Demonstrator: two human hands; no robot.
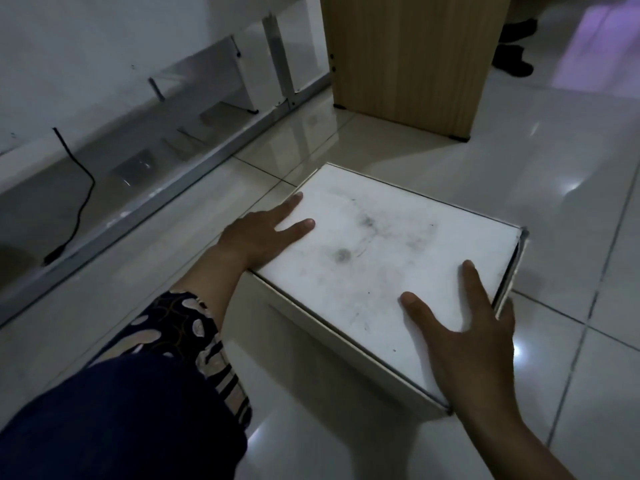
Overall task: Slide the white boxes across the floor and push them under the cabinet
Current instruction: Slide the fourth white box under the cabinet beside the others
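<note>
While both palms are flat on the lid, the white box is kept low and slid, not lifted. Nearest, the right hand is laid on the box's near right corner, fingers spread wide, gripping nothing. Slightly further, the left hand is pressed against the box's left edge, fingers loosely splayed over the lid, also gripping nothing. The box is seen resting on the tiled floor, skewed to the tile lines. Beyond the box, well apart, the wooden cabinet is seen on small feet. Even pressure from both hands is advised so yaw is avoided; clearance under the cabinet cannot be judged.
</note>
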